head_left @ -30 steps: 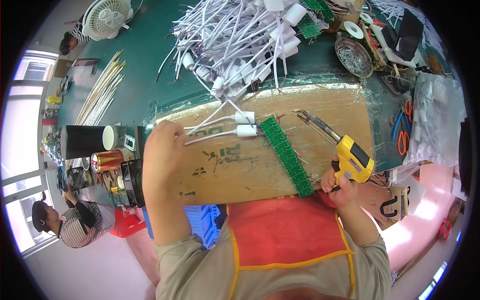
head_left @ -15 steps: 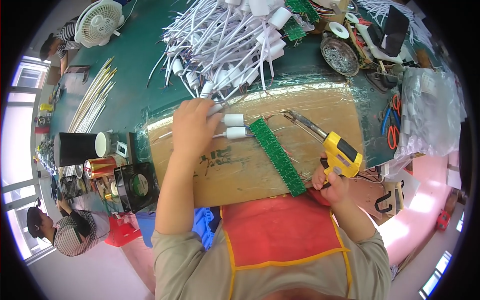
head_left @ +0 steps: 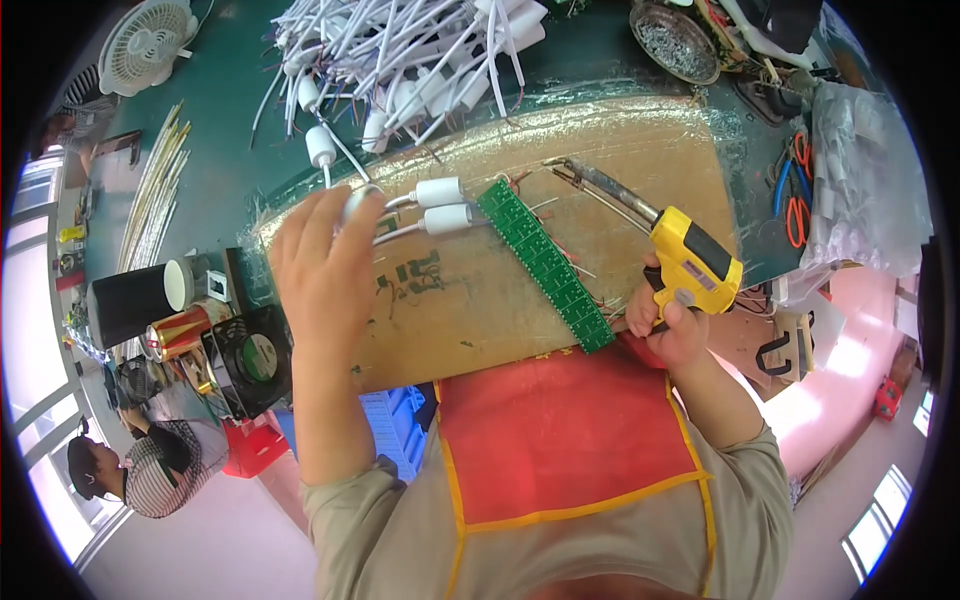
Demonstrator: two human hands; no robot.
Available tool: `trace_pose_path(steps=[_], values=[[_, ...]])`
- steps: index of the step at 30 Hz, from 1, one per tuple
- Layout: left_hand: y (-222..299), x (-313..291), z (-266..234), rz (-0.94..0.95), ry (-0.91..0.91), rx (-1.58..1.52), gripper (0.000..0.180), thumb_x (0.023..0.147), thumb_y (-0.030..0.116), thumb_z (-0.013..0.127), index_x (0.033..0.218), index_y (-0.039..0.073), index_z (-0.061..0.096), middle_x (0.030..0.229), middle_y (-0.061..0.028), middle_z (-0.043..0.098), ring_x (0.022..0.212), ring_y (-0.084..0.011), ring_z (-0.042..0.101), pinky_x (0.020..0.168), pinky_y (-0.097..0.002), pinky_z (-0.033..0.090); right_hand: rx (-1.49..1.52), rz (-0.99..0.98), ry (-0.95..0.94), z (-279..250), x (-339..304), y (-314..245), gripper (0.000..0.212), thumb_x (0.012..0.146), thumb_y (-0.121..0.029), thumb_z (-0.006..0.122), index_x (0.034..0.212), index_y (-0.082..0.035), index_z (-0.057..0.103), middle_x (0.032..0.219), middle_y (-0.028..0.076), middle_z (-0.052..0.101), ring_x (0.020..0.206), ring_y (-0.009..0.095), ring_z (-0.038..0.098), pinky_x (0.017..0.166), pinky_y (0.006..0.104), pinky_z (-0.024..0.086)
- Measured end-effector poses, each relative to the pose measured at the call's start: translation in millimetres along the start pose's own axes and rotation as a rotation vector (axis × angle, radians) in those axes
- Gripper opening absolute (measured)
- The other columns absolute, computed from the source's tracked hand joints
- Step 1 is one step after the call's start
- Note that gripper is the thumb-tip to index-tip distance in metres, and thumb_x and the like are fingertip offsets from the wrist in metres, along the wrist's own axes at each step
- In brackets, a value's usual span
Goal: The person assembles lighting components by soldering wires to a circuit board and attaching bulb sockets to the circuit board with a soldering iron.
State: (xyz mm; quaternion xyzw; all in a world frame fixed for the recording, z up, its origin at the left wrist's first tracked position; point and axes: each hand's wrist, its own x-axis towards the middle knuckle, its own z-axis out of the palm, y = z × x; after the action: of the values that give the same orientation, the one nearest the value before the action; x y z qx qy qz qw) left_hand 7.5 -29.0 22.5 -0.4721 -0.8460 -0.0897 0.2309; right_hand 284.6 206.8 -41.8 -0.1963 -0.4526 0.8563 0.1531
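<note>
My left hand (head_left: 325,250) is closed around a white plastic cylinder (head_left: 360,203) on a cable, its fingers and thumb covering most of it. Just right of that hand, two more white cylinders (head_left: 438,192) with cables lie on the brown board (head_left: 440,320). Thin wires run from them to a long green circuit board strip (head_left: 545,265), which slants toward my apron. My right hand (head_left: 670,320) grips a yellow and black soldering gun (head_left: 697,260). Its metal tip points left, above the upper end of the strip.
A big heap of white cabled cylinders (head_left: 400,60) fills the far side. At right are pliers (head_left: 797,190), plastic bags (head_left: 865,180) and a metal dish of shiny bits (head_left: 675,45). A small black fan (head_left: 248,360) stands left; another person (head_left: 150,460) sits beyond.
My left hand has drawn back leftward from the heap's edge with the white cylinder. The whole view has shifted slightly. My right hand still holds the soldering gun near the strip.
</note>
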Motion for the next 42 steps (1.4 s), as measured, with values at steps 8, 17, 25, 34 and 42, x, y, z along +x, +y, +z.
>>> trace_pose_path(steps=[8,17,25,34,42], values=[[73,-26,24,-0.017,-0.122,-0.446,0.020,0.075,0.005,0.071,0.094,0.010,0.068,0.117,-0.0106,0.061,0.099,-0.0318,0.060,0.083,-0.0418,0.047,-0.026,0.010,-0.005,1,0,1,0.073,0.082,-0.043,0.073,0.134,-0.001,0.043,0.065,0.002,0.045,0.051,0.014,0.044,0.049,0.0285,0.037],[92,-19,49,-0.080,0.067,-0.349,0.018,0.072,0.006,0.072,0.089,0.008,0.068,0.125,-0.0107,0.059,0.114,-0.0320,0.056,0.091,-0.0433,0.042,-0.109,0.009,-0.035,-4,-5,4,0.076,0.080,-0.043,0.077,0.133,0.000,0.044,0.065,0.001,0.045,0.054,0.013,0.045,0.049,0.0280,0.037],[93,-24,59,-0.009,0.140,-0.307,0.015,0.072,0.008,0.065,0.087,0.006,0.064,0.121,-0.0111,0.061,0.109,-0.0268,0.057,0.091,-0.0402,0.038,-0.355,0.105,-0.212,-20,-28,2,0.035,0.087,-0.015,0.071,0.117,-0.002,0.058,0.084,0.002,0.058,0.071,0.013,0.053,0.061,0.0277,0.043],[91,-25,63,0.004,0.137,-0.313,0.018,0.070,0.009,0.065,0.088,0.006,0.063,0.118,-0.0103,0.062,0.104,-0.0257,0.058,0.085,-0.0392,0.039,-0.320,0.214,-0.193,-16,-26,-6,0.040,0.086,-0.010,0.073,0.122,-0.003,0.057,0.089,0.001,0.058,0.077,0.012,0.053,0.068,0.0279,0.044],[91,-25,64,0.001,0.147,-0.294,0.018,0.070,0.009,0.066,0.088,0.006,0.064,0.117,-0.0091,0.062,0.103,-0.0245,0.058,0.086,-0.0387,0.039,-0.337,0.232,-0.167,-14,-25,-8,0.038,0.086,-0.009,0.072,0.121,-0.003,0.058,0.090,0.001,0.059,0.079,0.012,0.054,0.070,0.0280,0.044]])
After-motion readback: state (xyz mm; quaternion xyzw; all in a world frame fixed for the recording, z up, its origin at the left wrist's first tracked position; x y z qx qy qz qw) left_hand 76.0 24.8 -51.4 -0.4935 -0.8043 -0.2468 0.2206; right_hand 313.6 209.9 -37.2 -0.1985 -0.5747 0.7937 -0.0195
